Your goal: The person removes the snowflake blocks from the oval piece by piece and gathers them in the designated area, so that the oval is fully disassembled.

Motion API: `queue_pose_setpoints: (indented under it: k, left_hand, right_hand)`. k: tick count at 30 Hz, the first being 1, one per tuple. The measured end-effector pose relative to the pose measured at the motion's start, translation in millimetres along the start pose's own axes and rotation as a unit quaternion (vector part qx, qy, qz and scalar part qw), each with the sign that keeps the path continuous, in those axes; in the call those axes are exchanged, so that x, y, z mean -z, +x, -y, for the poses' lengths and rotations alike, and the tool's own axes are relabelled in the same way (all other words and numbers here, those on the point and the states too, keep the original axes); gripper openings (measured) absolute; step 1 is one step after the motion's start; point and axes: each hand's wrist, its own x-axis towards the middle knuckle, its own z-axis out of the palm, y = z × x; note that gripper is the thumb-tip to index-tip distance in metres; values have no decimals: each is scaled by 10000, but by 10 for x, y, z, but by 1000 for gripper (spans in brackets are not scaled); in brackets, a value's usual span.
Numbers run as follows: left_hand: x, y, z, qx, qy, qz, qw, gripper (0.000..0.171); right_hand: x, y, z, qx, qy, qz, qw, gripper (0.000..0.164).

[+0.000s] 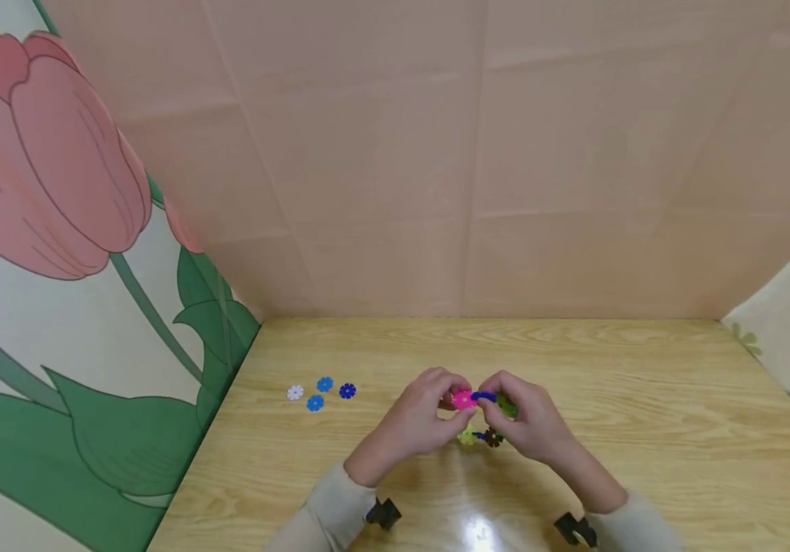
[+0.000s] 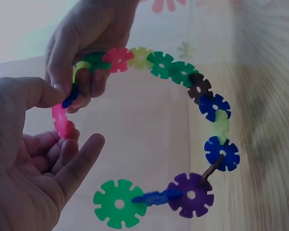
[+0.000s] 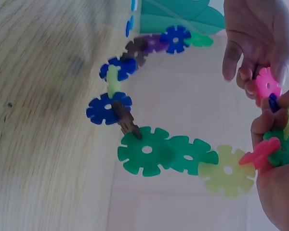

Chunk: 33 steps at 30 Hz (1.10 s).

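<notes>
My left hand [image 1: 426, 414] pinches a pink snowflake disc [image 1: 463, 399] between thumb and fingers. Close beside it, my right hand [image 1: 531, 420] grips a dark blue disc [image 1: 483, 395], which meets the pink disc's edge. From the right hand hangs a curved chain of slotted discs in green, red, yellow, brown, blue and purple. A green disc [image 2: 108, 211] forms its free end, beside a tilted blue disc [image 2: 159, 197] and a purple disc [image 2: 183, 207]. Fingers of the right hand partly cover the discs nearest the pink one.
Loose discs lie left on the wooden table [image 1: 678, 399]: a white disc [image 1: 294, 392], two light blue discs [image 1: 324, 384] and a dark blue disc [image 1: 347, 391]. A pinkish cloth [image 1: 381, 169] rises behind the table; a tulip-patterned panel [image 1: 77, 169] borders its left side.
</notes>
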Motion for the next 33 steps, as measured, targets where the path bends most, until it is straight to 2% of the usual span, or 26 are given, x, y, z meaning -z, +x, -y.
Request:
queue_pose_setpoints:
  k: [4, 11, 16, 21, 27, 33]
  left_hand:
    - [3, -9, 7, 51, 117, -177, 9998, 27]
    - [9, -23, 10, -24, 713, -446, 9965, 26]
    - [16, -35, 13, 9, 676, -470, 9966, 25]
    - [52, -44, 23, -46, 408, -326, 9986, 23]
    - [114, -65, 60, -78, 111, 66, 9999, 23]
    - [148, -83, 120, -218, -192, 476, 9984, 25]
  right_hand:
    - [-38, 16, -1, -59, -224, -96, 9997, 19]
    - [-74, 38, 12, 16, -348, -119, 9993, 21]
    - [-79, 48, 31, 74, -349, -102, 9993, 12]
    - [-81, 76, 35, 303, -282, -48, 9991, 4]
    - [-73, 92, 36, 358, 145, 217, 9990, 27]
    - [-59, 70, 37, 237, 557, 516, 9968, 29]
